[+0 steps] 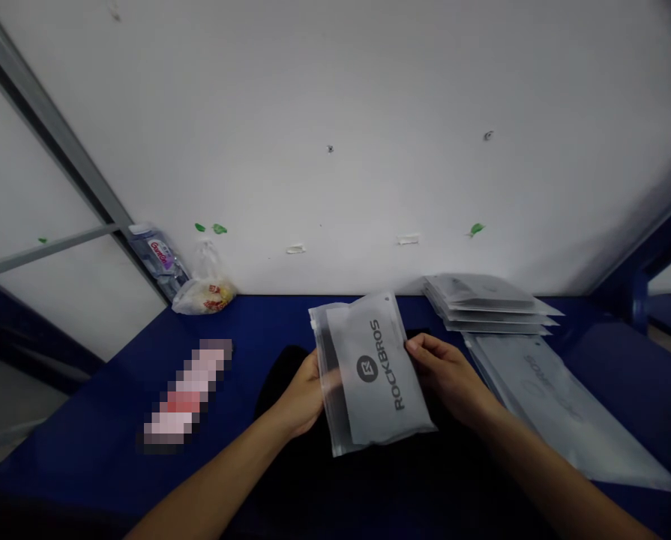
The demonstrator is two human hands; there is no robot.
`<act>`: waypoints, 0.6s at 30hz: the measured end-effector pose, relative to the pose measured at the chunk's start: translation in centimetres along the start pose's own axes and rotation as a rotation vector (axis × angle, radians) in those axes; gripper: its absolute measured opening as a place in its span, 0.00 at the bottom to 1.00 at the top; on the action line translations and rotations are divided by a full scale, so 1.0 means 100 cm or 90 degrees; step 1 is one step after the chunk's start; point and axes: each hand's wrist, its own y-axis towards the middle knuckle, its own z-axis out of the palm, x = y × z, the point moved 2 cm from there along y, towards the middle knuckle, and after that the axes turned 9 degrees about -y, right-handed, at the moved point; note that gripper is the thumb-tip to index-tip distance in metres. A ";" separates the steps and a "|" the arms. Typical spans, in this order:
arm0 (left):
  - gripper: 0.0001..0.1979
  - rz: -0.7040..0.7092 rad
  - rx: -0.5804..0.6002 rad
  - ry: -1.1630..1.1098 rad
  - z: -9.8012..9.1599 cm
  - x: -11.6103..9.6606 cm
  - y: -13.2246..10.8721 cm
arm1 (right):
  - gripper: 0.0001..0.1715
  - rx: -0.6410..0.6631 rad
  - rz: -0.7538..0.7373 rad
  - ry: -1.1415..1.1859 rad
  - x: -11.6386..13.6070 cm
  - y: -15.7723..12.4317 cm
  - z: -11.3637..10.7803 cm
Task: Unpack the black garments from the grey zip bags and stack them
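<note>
Both hands hold a frosted grey zip bag point(372, 371) printed with the black ROCKBROS logo, raised above the blue table. My left hand point(304, 394) grips the bag's left edge, with the fingers partly hidden behind the translucent film. My right hand point(444, 375) pinches the right edge, thumb on top. A dark item point(282, 379) lies beneath the hands, mostly hidden by the bag and hands. To the right sits a stack of similar grey bags point(481, 300), with a larger flat grey bag point(554, 397) nearer me.
The blue table point(610, 367) meets a white wall point(335, 112) at the back. A pixelated pink object point(186, 394) lies left of my hands. In the back left corner stand a plastic bottle point(158, 259) and a clear plastic bag point(203, 289).
</note>
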 end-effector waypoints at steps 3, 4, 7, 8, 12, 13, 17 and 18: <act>0.23 0.009 0.000 0.012 -0.002 0.002 0.001 | 0.18 -0.075 -0.031 -0.067 -0.001 0.001 -0.008; 0.22 0.011 0.000 0.016 -0.002 0.002 0.001 | 0.18 -0.111 -0.044 -0.086 0.000 0.000 -0.014; 0.20 0.015 -0.011 -0.003 -0.003 0.001 0.001 | 0.18 -0.221 -0.075 -0.125 0.004 -0.005 -0.039; 0.20 0.021 -0.018 -0.017 -0.004 -0.001 0.000 | 0.17 -0.256 -0.072 -0.131 0.007 -0.008 -0.051; 0.18 0.025 -0.048 -0.060 -0.006 -0.005 0.000 | 0.12 -0.462 0.037 -0.162 0.020 -0.033 -0.116; 0.18 0.014 -0.048 -0.067 -0.006 -0.005 0.000 | 0.09 -0.504 0.071 -0.195 0.022 -0.040 -0.134; 0.18 -0.026 -0.025 -0.081 -0.006 -0.003 -0.001 | 0.05 -0.538 0.139 -0.393 0.013 -0.054 -0.205; 0.17 -0.031 -0.016 -0.082 -0.006 -0.003 -0.001 | 0.04 -0.496 0.127 -0.423 0.005 -0.052 -0.220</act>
